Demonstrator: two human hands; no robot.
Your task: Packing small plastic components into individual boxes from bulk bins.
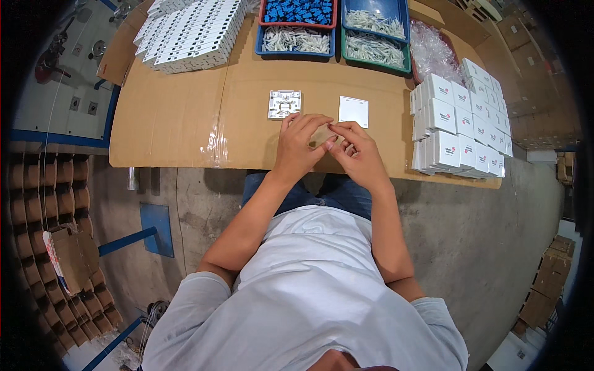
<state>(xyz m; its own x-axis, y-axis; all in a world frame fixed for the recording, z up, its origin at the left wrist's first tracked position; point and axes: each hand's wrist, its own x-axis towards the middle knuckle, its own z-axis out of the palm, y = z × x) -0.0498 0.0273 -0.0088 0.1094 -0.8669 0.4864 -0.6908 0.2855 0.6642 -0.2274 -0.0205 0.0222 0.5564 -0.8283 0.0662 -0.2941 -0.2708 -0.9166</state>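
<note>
Over the near edge of the cardboard-covered table (167, 133), my left hand (298, 147) and my right hand (361, 159) meet. Their fingertips pinch together, closed on something small that I cannot make out; the fingers hide most of it. Just beyond my left hand lies a square white socket-like base (284, 102) with its inner fittings facing up. A flat, square white cover plate (354, 110) rests a little past my right fingers, apart from the base.
Stacked white housings (192, 40) fill the back left. At the back stand a red tray (297, 25) of blue parts, a blue tray (296, 55) and a green tray (377, 66) of small whitish pieces. Clear plastic bags (430, 49) lie beside stacked white boxes (442, 116) at right.
</note>
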